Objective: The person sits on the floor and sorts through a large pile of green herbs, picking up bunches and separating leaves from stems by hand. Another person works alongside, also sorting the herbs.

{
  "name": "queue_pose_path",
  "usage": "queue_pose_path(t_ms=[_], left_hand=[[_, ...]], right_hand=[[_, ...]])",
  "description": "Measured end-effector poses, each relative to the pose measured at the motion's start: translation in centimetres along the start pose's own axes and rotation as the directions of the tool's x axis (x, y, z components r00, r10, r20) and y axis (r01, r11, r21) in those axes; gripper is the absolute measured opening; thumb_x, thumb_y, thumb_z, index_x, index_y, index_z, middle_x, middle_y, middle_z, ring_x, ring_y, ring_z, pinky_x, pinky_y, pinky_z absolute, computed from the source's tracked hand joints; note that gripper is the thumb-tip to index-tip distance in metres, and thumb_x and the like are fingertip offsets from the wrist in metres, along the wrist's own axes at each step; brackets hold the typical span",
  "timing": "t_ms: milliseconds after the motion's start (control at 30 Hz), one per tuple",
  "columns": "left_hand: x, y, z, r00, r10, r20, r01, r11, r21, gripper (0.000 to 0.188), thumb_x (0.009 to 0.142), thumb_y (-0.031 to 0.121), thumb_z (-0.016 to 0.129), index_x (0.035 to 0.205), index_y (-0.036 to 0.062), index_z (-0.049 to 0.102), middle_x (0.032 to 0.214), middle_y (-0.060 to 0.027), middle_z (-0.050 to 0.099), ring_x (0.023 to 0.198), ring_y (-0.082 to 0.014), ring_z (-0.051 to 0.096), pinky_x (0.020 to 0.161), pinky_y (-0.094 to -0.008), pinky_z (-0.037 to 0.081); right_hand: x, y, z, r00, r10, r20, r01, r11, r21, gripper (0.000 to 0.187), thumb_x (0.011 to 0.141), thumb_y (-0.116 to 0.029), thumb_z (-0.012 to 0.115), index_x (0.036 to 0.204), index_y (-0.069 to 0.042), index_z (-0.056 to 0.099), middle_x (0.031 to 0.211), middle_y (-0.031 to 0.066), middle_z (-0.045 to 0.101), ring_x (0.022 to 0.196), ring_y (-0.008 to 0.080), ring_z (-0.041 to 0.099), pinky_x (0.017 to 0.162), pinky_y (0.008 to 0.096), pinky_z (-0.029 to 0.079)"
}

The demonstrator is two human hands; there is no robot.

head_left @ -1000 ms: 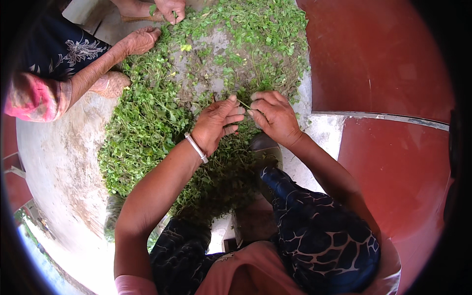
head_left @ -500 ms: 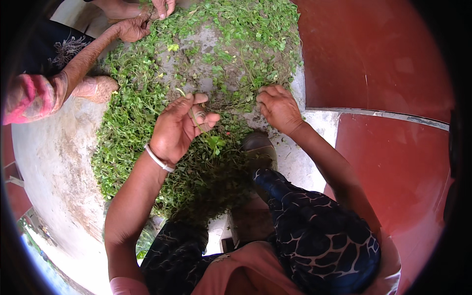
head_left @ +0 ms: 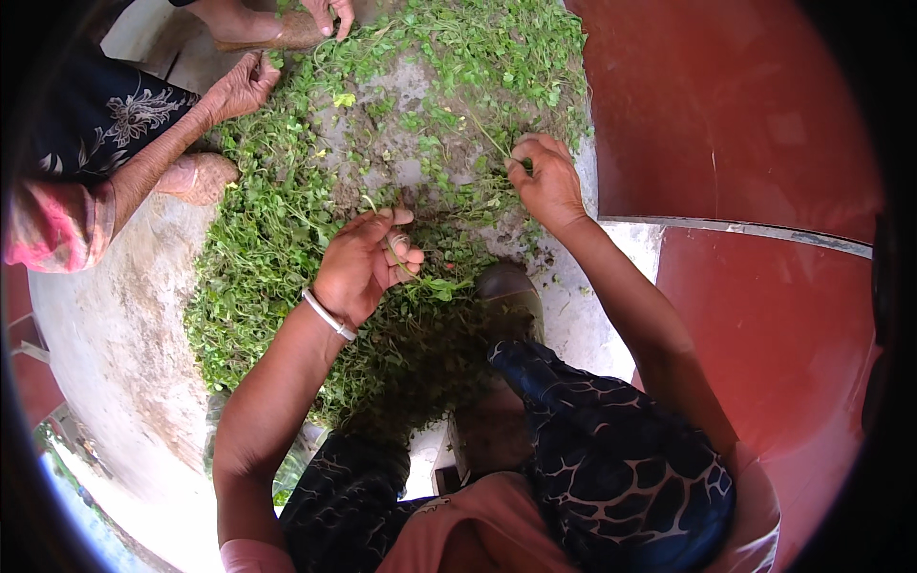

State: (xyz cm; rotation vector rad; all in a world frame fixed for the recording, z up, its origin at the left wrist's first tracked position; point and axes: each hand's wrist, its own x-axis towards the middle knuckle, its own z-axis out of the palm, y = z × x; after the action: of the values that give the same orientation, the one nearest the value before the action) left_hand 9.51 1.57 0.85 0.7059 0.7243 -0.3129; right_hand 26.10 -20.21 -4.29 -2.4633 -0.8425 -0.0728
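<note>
My left hand (head_left: 358,263), with a white band round its wrist, is closed on a thin green leafy stem (head_left: 401,260). The leaves of that stem hang just past the fingertips, over the pile. Further right and a little farther off, my right hand (head_left: 549,181) pinches a slender pale-green stem (head_left: 492,138) that slants up and left from the fingers. Beneath both hands spreads a low heap of leafy green herbs (head_left: 253,239), mixed with soil.
Across the heap at the far left, another person's hand (head_left: 244,88) pinches some greens, with the second hand (head_left: 330,14) beside it. My boot (head_left: 509,296) stands at the heap's near right. Red floor (head_left: 726,105) lies to the right, pale concrete (head_left: 115,286) to the left.
My right hand has lifted slightly away from me, and a stem now shows in its pinch. My left hand has shifted a little right and nearer, still with its stem. The other person's hands have parted.
</note>
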Motion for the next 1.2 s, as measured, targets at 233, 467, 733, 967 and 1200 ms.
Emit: queue_pose_path(t_ms=[233,467,733,967,1200], left_hand=[[1.4,0.0,3.1,1.000,0.015,0.005,-0.015,0.999,-0.049,0.019,0.093,0.018,0.051,0.106,0.0036,0.055,0.062,0.0043,0.042,0.049,-0.0075,0.035,0.045,-0.0224,0.029],[1.4,0.0,2.7,0.997,-0.004,0.079,0.000,0.999,0.054,0.019,0.089,0.020,0.060,0.099,0.0039,0.062,0.051,0.0073,0.033,0.040,-0.0045,0.023,0.038,-0.0215,0.018],[0.3,0.1,2.6,0.995,0.005,0.103,-0.019,0.991,0.134,0.027,0.092,0.027,0.056,0.100,0.0013,0.061,0.061,0.0049,0.041,0.047,-0.0051,0.034,0.040,-0.0194,0.023],[-1.8,3.0,-2.0,0.978,0.195,0.078,-0.206,0.963,0.172,0.030,0.094,0.038,0.049,0.098,0.0101,0.057,0.096,-0.0004,0.061,0.093,-0.0129,0.057,0.076,-0.0301,0.047],[-2.1,1.2,-4.4,0.976,0.145,0.161,-0.140,0.989,-0.037,0.028,0.098,0.034,0.040,0.092,0.0092,0.052,0.077,-0.0039,0.060,0.072,-0.0194,0.062,0.074,-0.0363,0.052]], right_hand=[[-2.4,-3.2,-2.9,0.985,-0.102,0.136,0.046,0.931,0.362,0.013,0.079,-0.010,0.066,0.086,-0.005,0.057,0.095,0.0087,0.059,0.093,0.0292,0.054,0.083,0.0355,0.042],[-3.5,-5.0,-3.1,0.940,-0.270,0.209,0.191,0.923,0.334,0.015,0.078,-0.010,0.066,0.090,-0.007,0.057,0.095,0.0076,0.060,0.092,0.0285,0.055,0.080,0.0356,0.045],[-3.8,-2.7,-3.1,0.960,-0.147,0.236,0.057,0.934,0.352,0.014,0.079,-0.011,0.064,0.091,-0.007,0.058,0.091,0.0102,0.060,0.089,0.0305,0.057,0.078,0.0374,0.046],[-4.5,1.2,-4.0,0.977,0.106,0.185,-0.102,0.994,-0.028,0.024,0.080,-0.012,0.061,0.103,-0.008,0.058,0.102,0.0121,0.059,0.095,0.0317,0.057,0.083,0.0389,0.046],[-4.8,-2.9,-1.5,0.961,-0.204,0.186,0.233,0.961,-0.149,0.026,0.076,-0.013,0.063,0.101,-0.009,0.062,0.112,0.0105,0.056,0.104,0.0284,0.053,0.088,0.0399,0.043]])
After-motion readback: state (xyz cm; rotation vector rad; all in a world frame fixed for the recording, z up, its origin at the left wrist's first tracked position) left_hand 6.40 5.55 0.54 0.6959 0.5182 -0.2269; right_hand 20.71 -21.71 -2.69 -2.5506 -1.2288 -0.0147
